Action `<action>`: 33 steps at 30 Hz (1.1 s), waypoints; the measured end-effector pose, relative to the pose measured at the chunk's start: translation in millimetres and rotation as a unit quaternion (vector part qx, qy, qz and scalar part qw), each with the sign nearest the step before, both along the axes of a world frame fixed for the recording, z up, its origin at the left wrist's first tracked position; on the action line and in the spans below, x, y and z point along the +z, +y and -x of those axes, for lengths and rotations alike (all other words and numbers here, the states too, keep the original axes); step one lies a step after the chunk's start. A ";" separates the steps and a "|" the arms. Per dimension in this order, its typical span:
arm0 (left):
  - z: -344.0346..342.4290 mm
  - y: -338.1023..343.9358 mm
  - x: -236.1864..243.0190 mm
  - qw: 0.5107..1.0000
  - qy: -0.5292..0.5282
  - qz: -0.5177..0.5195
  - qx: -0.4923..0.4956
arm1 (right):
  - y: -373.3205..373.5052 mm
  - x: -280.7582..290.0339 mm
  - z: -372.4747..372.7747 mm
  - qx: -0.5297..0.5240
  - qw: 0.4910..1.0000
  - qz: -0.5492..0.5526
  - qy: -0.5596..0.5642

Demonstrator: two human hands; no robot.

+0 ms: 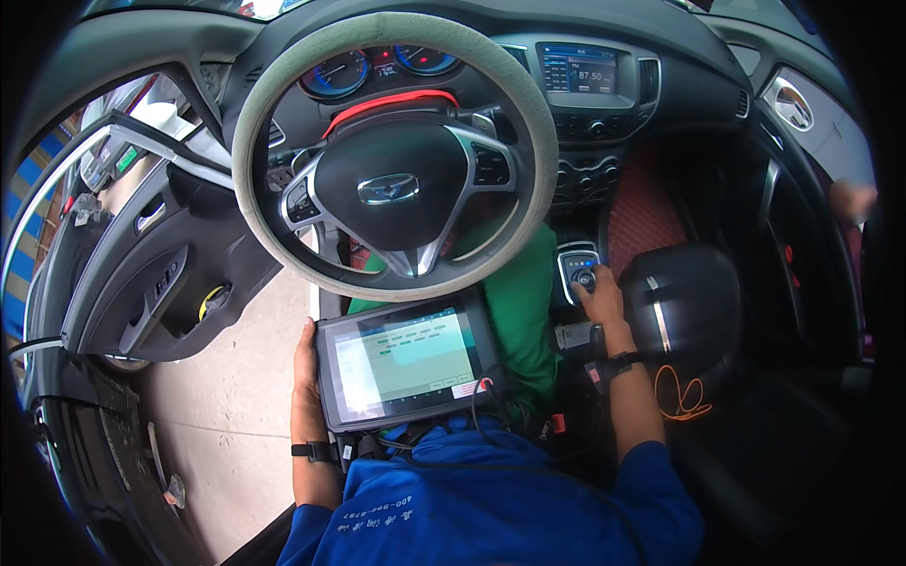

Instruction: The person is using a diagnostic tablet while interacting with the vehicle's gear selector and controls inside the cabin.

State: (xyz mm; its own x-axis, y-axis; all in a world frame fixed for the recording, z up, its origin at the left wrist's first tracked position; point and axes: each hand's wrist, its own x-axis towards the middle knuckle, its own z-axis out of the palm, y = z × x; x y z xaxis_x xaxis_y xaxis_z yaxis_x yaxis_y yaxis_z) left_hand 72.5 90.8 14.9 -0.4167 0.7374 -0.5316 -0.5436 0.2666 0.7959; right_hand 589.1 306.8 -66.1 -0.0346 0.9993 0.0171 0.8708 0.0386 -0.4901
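A tablet with a black rugged case [400, 363] rests on my lap below the steering wheel, its screen lit. My left hand [306, 358] grips the tablet's left edge, the thumb along the frame and the other fingers mostly hidden beneath. To the right, on the centre console, my right hand [605, 300] has its fingers closed round a rotary gear selector knob [585, 279], which they partly cover. A black cable [475, 401] curves from the tablet's lower right corner across my blue shirt.
The fabric-covered steering wheel [396, 289] stands over the tablet's far side. At left the driver's door [132, 274] hangs open above pale floor. A lit centre display [578, 71] sits in the dashboard. Orange cord [681, 401] lies right of my right forearm, near the passenger seat [694, 292].
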 end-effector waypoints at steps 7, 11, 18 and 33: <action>-3.4 1.7 6.3 1.000 0.009 0.011 0.000 | 5.3 -20.4 -18.0 0.111 0.993 -0.026 0.005; -3.5 0.5 6.9 1.000 0.024 0.018 0.002 | 0.5 -10.9 -10.1 0.102 0.995 -0.009 0.000; -0.4 0.3 -1.1 1.000 0.001 0.005 0.003 | 2.8 -15.6 -14.7 0.085 0.996 -0.008 0.015; -1.0 -0.4 1.9 1.000 -0.011 -0.005 -0.010 | 0.6 -8.9 -5.9 0.033 0.999 -0.015 0.012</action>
